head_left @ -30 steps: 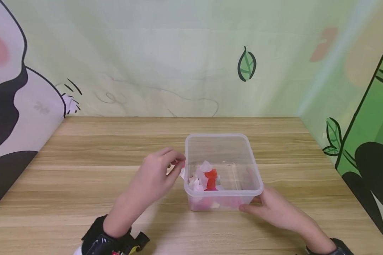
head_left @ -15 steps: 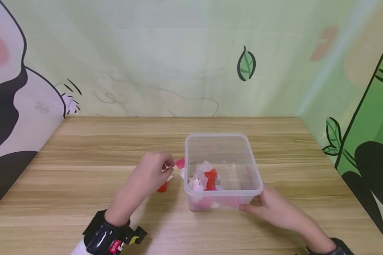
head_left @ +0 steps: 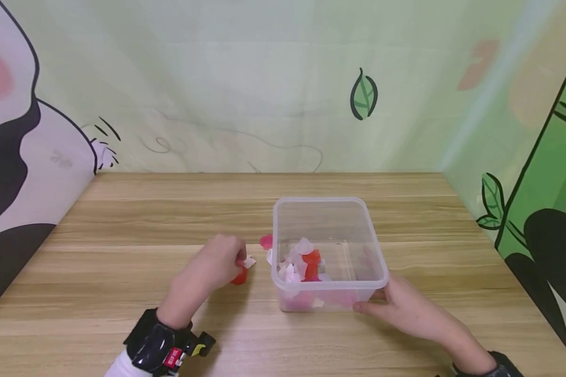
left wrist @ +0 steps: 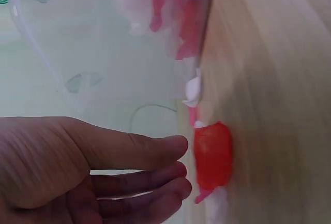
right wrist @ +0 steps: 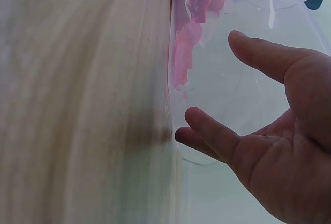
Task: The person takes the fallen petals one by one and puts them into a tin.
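Observation:
My left hand [head_left: 214, 263] is low over the table, left of a clear plastic box [head_left: 330, 285]. Its fingertips are close to a red petal-like piece [left wrist: 213, 157]. In the left wrist view, thumb and fingers point at this piece with a gap between them; nothing is visibly held. A white piece [head_left: 250, 262] lies beside the fingers. A pink piece [head_left: 266, 241] and another white piece [left wrist: 193, 90] lie by the box's left wall. My right hand [head_left: 405, 309] rests at the box's near right corner, fingers extended. Inside the box are red [head_left: 312, 264], pink and white petal-like pieces, mostly toward the left.
The wood-grain table [head_left: 169, 204] runs back to a printed cloth backdrop [head_left: 245, 94]. Backdrop panels also stand at the left and right sides. Black straps with devices [head_left: 165, 343] are worn on the wrists.
My left hand has moved from the box's left wall leftward and down toward the red piece, uncovering the pink piece by the box. The right hand and the box have stayed put.

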A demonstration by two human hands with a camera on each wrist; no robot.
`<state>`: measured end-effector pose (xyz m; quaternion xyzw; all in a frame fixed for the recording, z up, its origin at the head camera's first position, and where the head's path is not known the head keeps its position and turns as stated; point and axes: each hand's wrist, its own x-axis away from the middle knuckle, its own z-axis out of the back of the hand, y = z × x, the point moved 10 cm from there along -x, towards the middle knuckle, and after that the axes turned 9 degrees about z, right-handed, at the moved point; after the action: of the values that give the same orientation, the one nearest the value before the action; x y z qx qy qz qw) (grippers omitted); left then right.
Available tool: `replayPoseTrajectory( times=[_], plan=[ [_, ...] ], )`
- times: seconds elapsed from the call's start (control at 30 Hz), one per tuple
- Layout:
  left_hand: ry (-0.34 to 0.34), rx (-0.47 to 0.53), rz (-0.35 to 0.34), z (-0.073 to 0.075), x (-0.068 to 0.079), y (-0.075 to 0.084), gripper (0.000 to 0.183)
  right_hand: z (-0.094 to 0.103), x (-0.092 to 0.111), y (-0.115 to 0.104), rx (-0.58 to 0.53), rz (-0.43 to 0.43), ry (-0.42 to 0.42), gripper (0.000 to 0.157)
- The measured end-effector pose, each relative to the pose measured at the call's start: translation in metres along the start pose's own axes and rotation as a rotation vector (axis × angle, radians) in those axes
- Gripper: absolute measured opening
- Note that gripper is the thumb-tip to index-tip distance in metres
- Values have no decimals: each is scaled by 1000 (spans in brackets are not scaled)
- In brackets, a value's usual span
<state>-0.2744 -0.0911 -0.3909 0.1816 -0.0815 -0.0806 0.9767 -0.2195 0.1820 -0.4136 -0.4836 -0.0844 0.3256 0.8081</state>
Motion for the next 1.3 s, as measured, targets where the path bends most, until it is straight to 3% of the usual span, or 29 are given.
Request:
replayPoseTrajectory(
  times=[0.2,0.7,1.1,1.3],
  plan=[
    [-65,16,32,-16,-4,-6,22,0,0,1,-1,-2,1,65],
    [-50,-6,27,-21,-6,-4,20,-1,0,1,-5,12,-2,64],
    [13,-2,-44,-2,1,8,13,0,0,1,4,11,-3,65],
    [95,54,-120,14,5,17,14,0,0,2,4,7,-2,66]
  ],
)
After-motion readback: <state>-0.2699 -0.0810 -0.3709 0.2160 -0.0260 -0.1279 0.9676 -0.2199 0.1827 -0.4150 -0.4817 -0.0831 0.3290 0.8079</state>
